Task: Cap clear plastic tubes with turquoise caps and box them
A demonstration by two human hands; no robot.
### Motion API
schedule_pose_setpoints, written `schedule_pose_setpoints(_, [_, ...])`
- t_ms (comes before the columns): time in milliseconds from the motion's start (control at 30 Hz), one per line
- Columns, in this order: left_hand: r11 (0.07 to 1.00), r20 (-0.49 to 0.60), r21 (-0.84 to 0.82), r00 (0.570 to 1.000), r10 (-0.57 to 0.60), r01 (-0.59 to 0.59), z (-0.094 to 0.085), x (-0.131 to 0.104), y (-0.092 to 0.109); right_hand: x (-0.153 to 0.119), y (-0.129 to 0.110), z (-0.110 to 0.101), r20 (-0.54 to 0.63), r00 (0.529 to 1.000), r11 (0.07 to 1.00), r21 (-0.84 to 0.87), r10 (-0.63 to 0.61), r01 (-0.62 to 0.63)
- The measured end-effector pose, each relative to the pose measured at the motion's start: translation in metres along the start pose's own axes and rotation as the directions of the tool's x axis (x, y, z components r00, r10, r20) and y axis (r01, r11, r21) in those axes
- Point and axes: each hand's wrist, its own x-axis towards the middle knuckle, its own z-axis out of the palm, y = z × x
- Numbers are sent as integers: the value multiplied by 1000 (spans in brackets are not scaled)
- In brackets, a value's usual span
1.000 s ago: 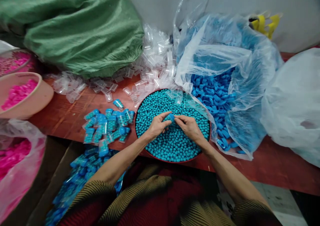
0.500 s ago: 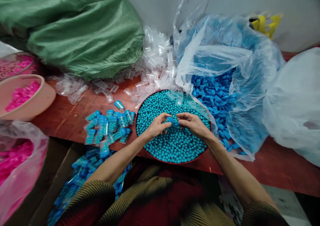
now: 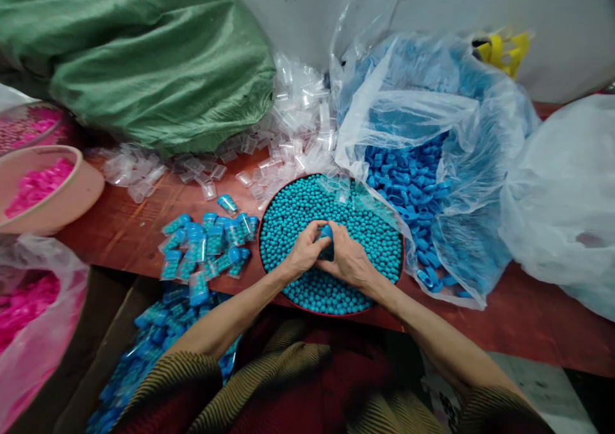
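Over the round tub [image 3: 331, 313], both hands meet on one small blue-topped container!

Right at the centre, the left hand [image 3: 302, 251] and the right hand [image 3: 350, 256] come together, fingertips clamped on the small container [image 3: 327, 245], its blue top [image 3: 325, 231] peeking out between them. Below them lie turquoise beads [image 3: 298, 213], a whole tubful, with the tub's near rim right up at the front edge of the counter [image 3: 538, 322].

Tight quarters at the sides! Just left of the tub sits a pile of filled containers [image 3: 214, 239]; behind it, clear plastic pieces [image 3: 300, 117] crowd up to the green sack [image 3: 163, 69]. On the right, a translucent bag [image 3: 408, 98] spills blue plastic pieces [image 3: 408, 178], its loose edge lapping over the tub. Further right bulges a white bag [image 3: 562, 184].

And the open room? A bare red stretch runs between the filled pile and the peach bowl [image 3: 81, 191] of pink pieces [image 3: 38, 187], and another strip follows the front edge to the right. Below the front edge, at left, more blue-capped containers [image 3: 156, 338] lie heaped beside a brown cardboard panel [image 3: 110, 306].

Lettering now: dark marks on a pale sheet [image 3: 439, 392] under the counter, too blurred to read.
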Motion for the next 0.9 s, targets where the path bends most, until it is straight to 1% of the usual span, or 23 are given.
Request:
schedule_pose_setpoints(100, [999, -29, 40, 1000, 10, -8, 1, 0, -2, 2, -3, 3, -5, 1000, 995, -97, 1, -1])
schedule_pose_setpoints(200, [995, -81, 96, 996, 22, -14, 4, -1, -5, 6, -9, 4, 42, 999, 989, -146, 7, -1])
schedule_pose_setpoints(233, [992, -83, 128, 996, 28, -17, 3, -2, -6, 7, -12, 3, 63, 998, 987, -159, 15, -4])
schedule_pose_setpoints(300, [973, -56, 228, 997, 49, -35, -2, -3, -5, 8, -19, 2, 107, 994, 985, -173, 13, 6])
schedule_pose_setpoints(367, [924, -34, 379, 997, 73, -55, -17, -7, 0, 8, -24, -2, 153, 988, 985, -165, -24, 50])
schedule_pose_setpoints(433, [826, -67, 563, 994, 84, -32, -42, -15, 9, 8, -24, -9, 171, 984, 986, -149, -52, 78])
schedule_pose_setpoints(500, [679, -169, 731, 982, 80, 71, -73, -26, 19, 7, -16, -16, 133, 991, 989, -143, -27, 46])
schedule_pose_setpoints(533, [587, -238, 797, 967, 88, 142, -88, -31, 24, 7, -9, -20, 96, 995, 990, -139, -2, 15])
schedule_pose_setpoints(567, [472, -301, 854, 947, 111, 216, -101, -36, 29, 6, 0, -23, 51, 998, 991, -135, 25, -18])
schedule_pose_setpoints(600, [355, -354, 892, 921, 159, 282, -111, -39, 32, 6, 9, -27, 4, 999, 991, -128, 49, -48])
schedule_pose_setpoints(633, [256, -393, 907, 893, 220, 336, -116, -40, 35, 6, 19, -30, -41, 997, 990, -118, 68, -72])
schedule_pose_setpoints(667, [188, -402, 914, 871, 282, 361, -116, -38, 36, 6, 28, -33, -83, 993, 990, -107, 83, -92])
schedule_pose_setpoints(700, [158, -381, 924, 862, 334, 348, -110, -34, 37, 6, 38, -36, -124, 988, 990, -92, 94, -106])
schedule_pose_setpoints(733, [158, -335, 942, 868, 367, 297, -98, -26, 38, 7, 47, -39, -164, 981, 990, -75, 102, -115])
schedule_pose_setpoints(767, [183, -260, 962, 887, 381, 203, -82, -16, 38, 9, 55, -42, -205, 973, 991, -57, 109, -123])
schedule_pose_setpoints(833, [231, -55, 973, 935, 350, -29, -41, 11, 37, 13, 71, -52, -289, 947, 988, -35, 136, -153])
schedule_pose_setpoints(900, [247, 111, 951, 949, 296, -188, 2, 42, 36, 20, 85, -63, -356, 919, 979, -43, 172, -200])
